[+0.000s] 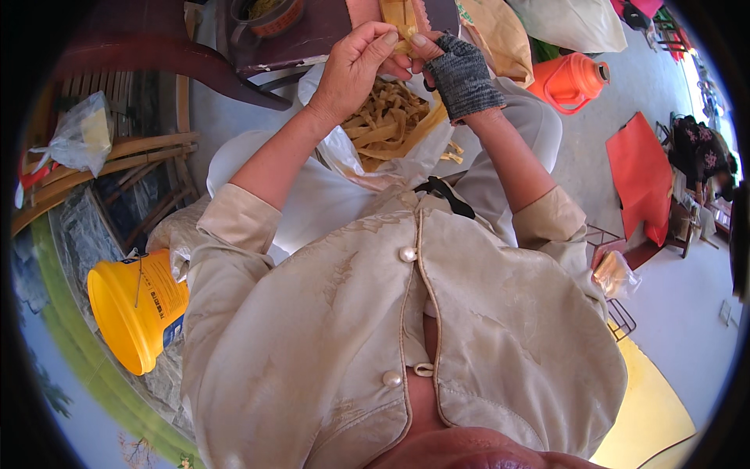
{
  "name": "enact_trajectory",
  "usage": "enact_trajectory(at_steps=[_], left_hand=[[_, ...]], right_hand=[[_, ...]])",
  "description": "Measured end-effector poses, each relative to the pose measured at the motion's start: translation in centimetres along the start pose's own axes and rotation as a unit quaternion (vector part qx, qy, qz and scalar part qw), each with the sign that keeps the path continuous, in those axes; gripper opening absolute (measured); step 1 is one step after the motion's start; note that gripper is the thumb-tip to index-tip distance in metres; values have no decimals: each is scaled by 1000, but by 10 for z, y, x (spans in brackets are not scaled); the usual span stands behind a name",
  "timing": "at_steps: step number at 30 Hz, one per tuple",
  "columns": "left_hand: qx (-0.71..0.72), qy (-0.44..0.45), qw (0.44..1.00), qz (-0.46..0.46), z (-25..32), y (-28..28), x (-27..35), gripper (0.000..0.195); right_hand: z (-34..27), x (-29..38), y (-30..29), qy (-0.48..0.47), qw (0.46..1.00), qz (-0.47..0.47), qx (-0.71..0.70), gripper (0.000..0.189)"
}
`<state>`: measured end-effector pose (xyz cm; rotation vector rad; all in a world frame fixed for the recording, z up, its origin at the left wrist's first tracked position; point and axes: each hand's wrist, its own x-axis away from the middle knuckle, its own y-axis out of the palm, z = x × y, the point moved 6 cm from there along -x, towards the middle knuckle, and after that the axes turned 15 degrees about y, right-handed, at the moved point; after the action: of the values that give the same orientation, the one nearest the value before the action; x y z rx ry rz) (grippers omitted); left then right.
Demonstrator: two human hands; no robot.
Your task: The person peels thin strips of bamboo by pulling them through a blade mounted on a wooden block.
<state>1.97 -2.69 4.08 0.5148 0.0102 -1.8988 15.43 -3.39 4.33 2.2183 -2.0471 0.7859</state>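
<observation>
Before my chest, near the top edge, both hands meet at a thin yellowish-tan strip [404,40]. My bare left hand [357,61] pinches it between thumb and fingers. Just beside it, my right hand [457,67], in a grey knitted fingerless glove, grips the same strip with thumb and fingertips. Above the fingertips, a wider tan piece [398,13] lies over pink cloth [358,10] on a dark table. Below the hands, an open white plastic bag [345,149] between my legs holds many loose tan strips [389,120]; their material is unclear.
A mug [269,17] with greenish contents stands on the dark table [328,38]. An orange vacuum flask [565,82] and brown paper bag [498,38] are at right. A yellow bucket [137,311] and wooden slatted furniture [117,158] lie left. Another person [703,152] is bent over at far right.
</observation>
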Motion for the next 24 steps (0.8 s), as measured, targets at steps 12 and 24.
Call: enact_trajectory(at_steps=[12, 24], left_hand=[[-152, 28, 988, -21, 1, -27, -12, 9], [-448, 159, 849, -229, -9, 6, 10, 36]], right_hand=[[33, -12, -24, 137, 939, -72, -308, 33], [54, 1, 24, 142, 980, -127, -59, 27]])
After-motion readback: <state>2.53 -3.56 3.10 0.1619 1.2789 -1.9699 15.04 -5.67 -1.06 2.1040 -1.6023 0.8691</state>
